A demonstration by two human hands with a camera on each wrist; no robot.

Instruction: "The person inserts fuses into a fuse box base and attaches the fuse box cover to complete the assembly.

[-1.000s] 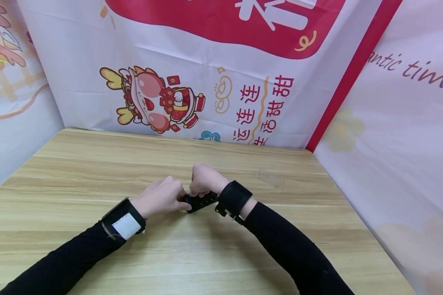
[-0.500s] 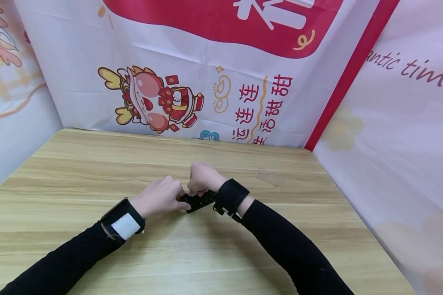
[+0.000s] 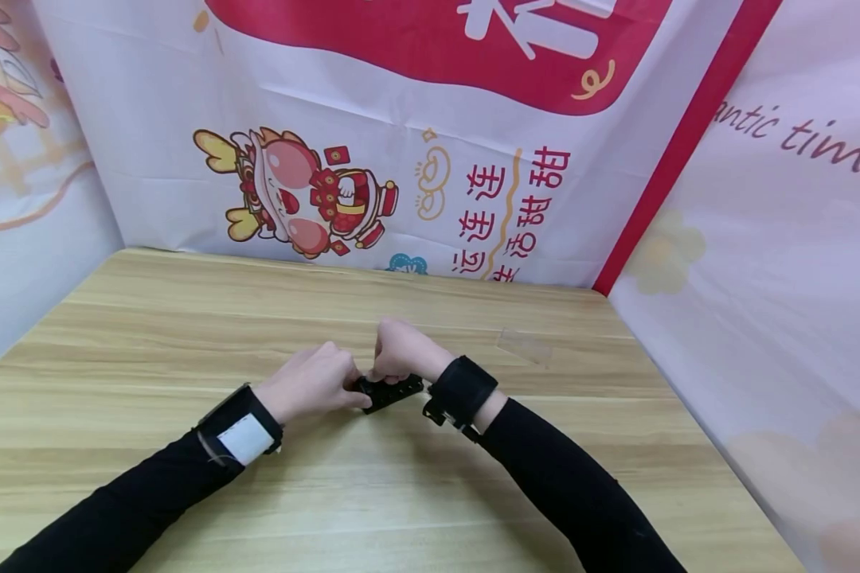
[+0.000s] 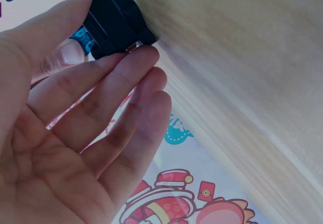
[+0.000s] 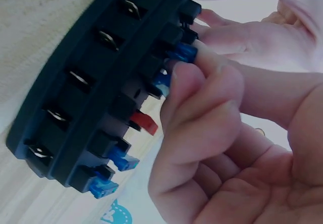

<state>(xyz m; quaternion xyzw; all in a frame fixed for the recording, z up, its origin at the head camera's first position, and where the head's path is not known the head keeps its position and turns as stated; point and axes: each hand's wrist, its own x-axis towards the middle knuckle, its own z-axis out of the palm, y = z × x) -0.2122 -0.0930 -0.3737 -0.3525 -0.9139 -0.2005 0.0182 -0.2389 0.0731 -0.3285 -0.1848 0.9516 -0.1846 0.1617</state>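
Note:
A black fuse block stands on the table with a row of metal terminals and several blade fuses, blue and red. My left hand holds its left end between thumb and fingers; in the left wrist view the left hand's other fingers are extended beside it. My right hand is curled over the block's back side. Up close, the right hand pinches a blue blade fuse near the left-hand end, its tips partly covering it. A red blade fuse sits farther along.
The block is on a wood-grain table. A clear flat piece lies to the right of the right hand. Printed cloth hangs behind the table's back edge, and more cloth along the right side.
My right wrist has shifted slightly to the right, showing a little more of the block's right end. The left hand and the block have stayed in place.

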